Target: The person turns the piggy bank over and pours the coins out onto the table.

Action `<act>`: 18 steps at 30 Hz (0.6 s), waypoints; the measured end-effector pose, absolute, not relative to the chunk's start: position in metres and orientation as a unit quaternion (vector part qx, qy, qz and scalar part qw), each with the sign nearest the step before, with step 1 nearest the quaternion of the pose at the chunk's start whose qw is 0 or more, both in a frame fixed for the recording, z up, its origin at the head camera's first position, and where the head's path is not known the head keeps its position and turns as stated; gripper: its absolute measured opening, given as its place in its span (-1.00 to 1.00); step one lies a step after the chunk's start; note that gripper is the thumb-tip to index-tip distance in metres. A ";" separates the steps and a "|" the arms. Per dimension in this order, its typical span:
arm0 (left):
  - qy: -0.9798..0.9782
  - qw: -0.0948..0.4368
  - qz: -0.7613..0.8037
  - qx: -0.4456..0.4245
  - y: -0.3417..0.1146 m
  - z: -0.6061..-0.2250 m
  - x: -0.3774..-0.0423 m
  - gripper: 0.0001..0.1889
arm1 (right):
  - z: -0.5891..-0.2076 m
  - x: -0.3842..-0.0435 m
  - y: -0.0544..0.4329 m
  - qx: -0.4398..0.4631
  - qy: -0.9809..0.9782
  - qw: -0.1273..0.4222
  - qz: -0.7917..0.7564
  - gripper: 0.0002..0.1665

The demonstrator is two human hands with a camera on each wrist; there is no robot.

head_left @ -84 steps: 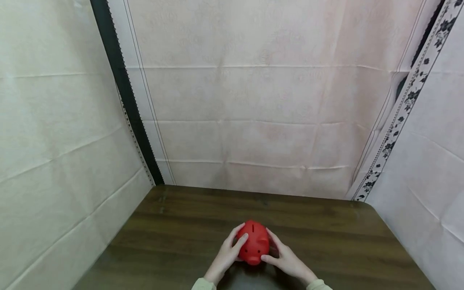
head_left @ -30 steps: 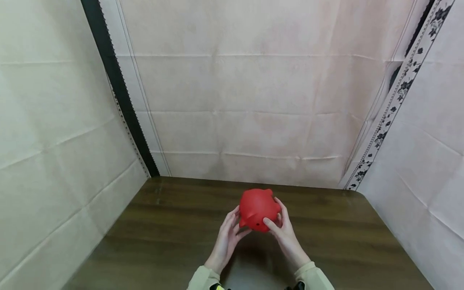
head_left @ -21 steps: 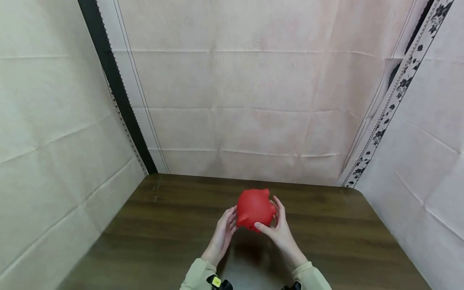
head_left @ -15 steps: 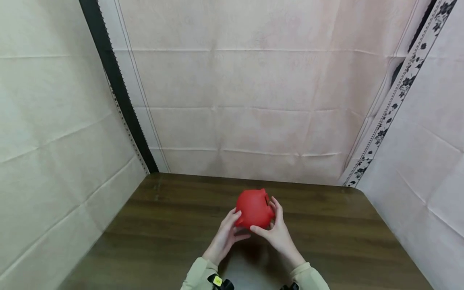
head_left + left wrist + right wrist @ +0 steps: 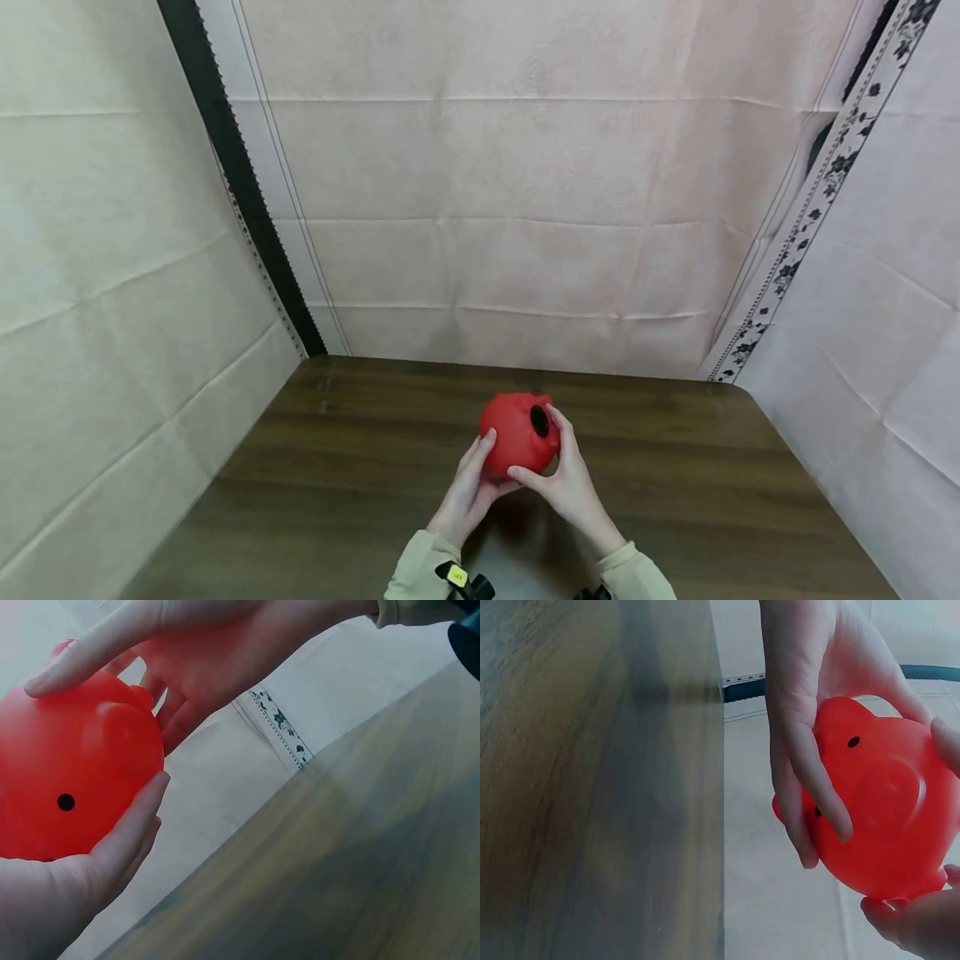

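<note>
A red piggy bank (image 5: 513, 437) is held up over the table between both hands. Its underside, with a black round plug (image 5: 539, 421), faces up and to the right in the head view. My left hand (image 5: 468, 496) grips it from the left, thumb on its side and fingers beneath. My right hand (image 5: 572, 492) holds the right side, thumb at the lower front and fingers round the far side. The right wrist view shows the snout and black eyes of the piggy bank (image 5: 900, 840). One eye hole shows on the piggy bank (image 5: 45, 757) in the left wrist view.
Below lies a dark wooden table (image 5: 360, 467) with a shadow under the hands. Pale cloth hangs behind it (image 5: 480, 208) and on both sides, with a black strip at left and a floral band (image 5: 806, 225) at right. Black wrist devices (image 5: 465, 581) sit at the sleeves.
Both hands have raised the piggy bank off the table and moved it forward. It has turned over, from slot and face showing to its plugged underside showing. The left hand has regripped it.
</note>
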State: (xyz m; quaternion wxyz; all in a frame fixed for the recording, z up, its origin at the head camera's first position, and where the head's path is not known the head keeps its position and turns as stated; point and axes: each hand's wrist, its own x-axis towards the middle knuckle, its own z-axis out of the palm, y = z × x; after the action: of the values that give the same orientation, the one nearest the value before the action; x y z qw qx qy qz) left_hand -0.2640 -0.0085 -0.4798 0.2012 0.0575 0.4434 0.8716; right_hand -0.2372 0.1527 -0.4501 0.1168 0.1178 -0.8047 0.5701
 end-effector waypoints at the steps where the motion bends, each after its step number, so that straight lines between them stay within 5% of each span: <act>1: 0.439 0.204 0.873 0.058 -0.008 -0.481 -0.263 -0.30 | -0.450 -0.236 0.153 0.119 -0.809 0.121 0.562 0.14; 18: 0.247 0.247 0.937 0.027 0.000 -0.478 -0.255 -0.24 | -0.414 -0.219 0.148 0.135 -0.847 0.150 0.492 0.06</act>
State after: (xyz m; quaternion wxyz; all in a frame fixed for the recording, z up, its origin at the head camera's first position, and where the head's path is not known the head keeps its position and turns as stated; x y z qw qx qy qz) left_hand -0.2550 0.0003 -0.4776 0.2471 0.0269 0.2471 0.9366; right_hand -0.2189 0.1482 -0.4145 0.1496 0.1355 -0.8468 0.4921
